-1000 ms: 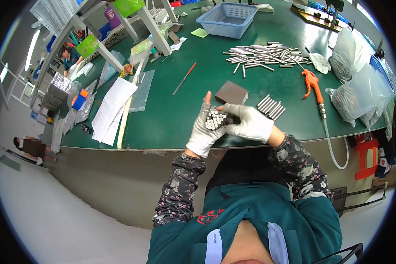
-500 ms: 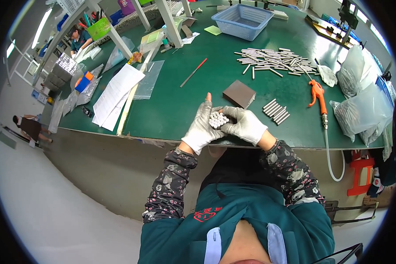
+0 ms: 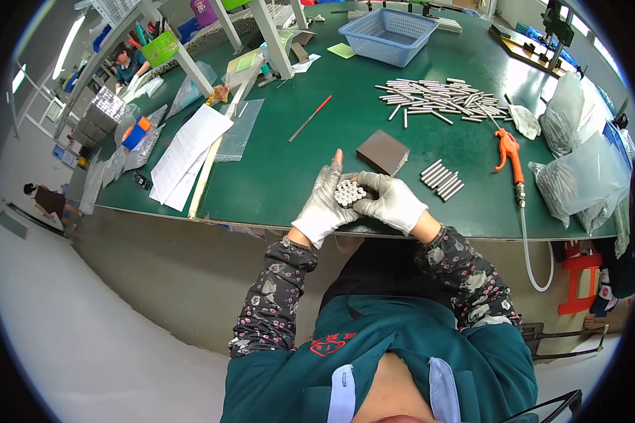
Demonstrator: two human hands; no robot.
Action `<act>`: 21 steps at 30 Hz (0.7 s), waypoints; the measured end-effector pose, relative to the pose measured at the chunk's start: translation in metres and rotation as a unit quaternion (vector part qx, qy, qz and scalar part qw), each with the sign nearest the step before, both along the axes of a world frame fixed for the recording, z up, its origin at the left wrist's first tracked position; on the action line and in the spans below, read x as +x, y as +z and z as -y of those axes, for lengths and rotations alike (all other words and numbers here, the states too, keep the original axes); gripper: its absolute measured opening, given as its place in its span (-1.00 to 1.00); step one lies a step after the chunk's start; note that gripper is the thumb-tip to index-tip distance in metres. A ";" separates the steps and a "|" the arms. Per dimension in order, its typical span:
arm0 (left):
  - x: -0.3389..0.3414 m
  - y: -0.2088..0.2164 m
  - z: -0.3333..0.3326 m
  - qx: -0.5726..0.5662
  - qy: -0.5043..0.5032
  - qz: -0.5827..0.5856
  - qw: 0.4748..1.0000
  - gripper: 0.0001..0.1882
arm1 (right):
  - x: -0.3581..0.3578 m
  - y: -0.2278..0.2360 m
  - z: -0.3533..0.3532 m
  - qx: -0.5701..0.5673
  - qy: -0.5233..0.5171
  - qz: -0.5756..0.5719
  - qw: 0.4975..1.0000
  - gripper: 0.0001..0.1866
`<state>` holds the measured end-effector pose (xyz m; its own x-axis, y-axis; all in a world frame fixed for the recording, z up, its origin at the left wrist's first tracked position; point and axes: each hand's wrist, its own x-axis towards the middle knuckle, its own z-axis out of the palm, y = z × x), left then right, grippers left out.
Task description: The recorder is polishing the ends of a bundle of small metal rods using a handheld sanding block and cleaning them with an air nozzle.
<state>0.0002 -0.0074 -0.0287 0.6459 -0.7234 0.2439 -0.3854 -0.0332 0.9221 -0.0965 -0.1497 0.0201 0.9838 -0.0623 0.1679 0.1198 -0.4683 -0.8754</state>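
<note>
Both of my hands wear white gloves and close around a bundle of metal rods [image 3: 348, 193], whose round ends face up toward me. My left hand [image 3: 322, 204] wraps the bundle from the left, its bare thumb tip pointing away from me. From the right, my right hand [image 3: 391, 201] presses against the same bundle. Just beyond my hands lies a dark brown rectangular block [image 3: 383, 151]. A small row of short metal rods [image 3: 442, 180] rests to the right of it. Farther back spreads a large loose pile of similar rods [image 3: 441, 99].
An orange air blow gun [image 3: 509, 156] with a hose lies at right, near clear bags of parts [image 3: 578, 183]. A blue plastic basket [image 3: 388, 37] stands at the back. Left are a red-tipped file [image 3: 310, 118], paper sheets [image 3: 187, 155] and a shelf leg [image 3: 271, 39]. A person [image 3: 129, 65] sits far left.
Almost nothing differs. My hands stay around the rod bundle in the same place; the whole view has shifted only very slightly.
</note>
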 end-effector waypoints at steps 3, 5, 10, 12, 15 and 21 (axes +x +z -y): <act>-0.002 0.005 -0.001 -0.002 -0.024 0.063 0.998 0.20 | -0.001 -0.001 0.000 0.015 0.000 0.014 1.000 -0.55; -0.003 0.006 -0.001 -0.024 -0.029 0.030 0.999 0.20 | -0.001 -0.001 -0.001 0.020 -0.002 0.005 1.000 -0.55; -0.005 0.012 0.001 -0.005 -0.010 0.060 0.998 0.19 | -0.001 -0.005 0.000 0.026 -0.015 -0.009 0.999 -0.57; -0.008 0.016 0.003 -0.004 -0.001 0.077 0.997 0.18 | -0.001 -0.006 0.001 0.028 -0.016 -0.005 0.999 -0.58; -0.010 0.017 0.004 -0.006 0.008 0.033 0.999 0.16 | -0.002 -0.007 0.001 0.023 -0.014 0.010 1.000 -0.58; -0.006 0.008 0.007 -0.016 0.020 0.034 0.999 0.12 | -0.004 0.001 -0.001 0.027 -0.008 0.005 1.000 -0.57</act>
